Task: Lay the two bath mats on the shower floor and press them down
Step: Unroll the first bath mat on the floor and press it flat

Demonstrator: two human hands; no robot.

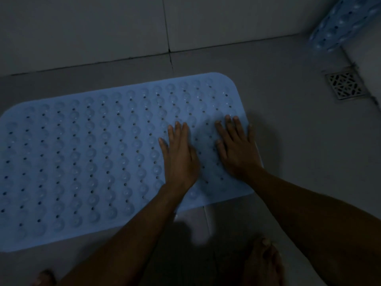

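**On the mat's right end, 2 flat hands**

On the grey tiled shower floor [288, 141] lies a light blue bath mat [92, 157], spread flat. Both forearms reach in from the near right. At the mat's right end, the left hand [181, 157] and right hand [237, 149] rest side by side, palms down, fingers straight and pointing far, grasping nothing. At the far right corner a second blue mat [340, 23] stands, beyond a metal drain grate [345, 85]. Bare toes [266, 250] show at the near edge.

Soft rubbery blue bath mat [92, 157] with bumps, matt floor tiles [288, 120], metal drain grate [344, 86]
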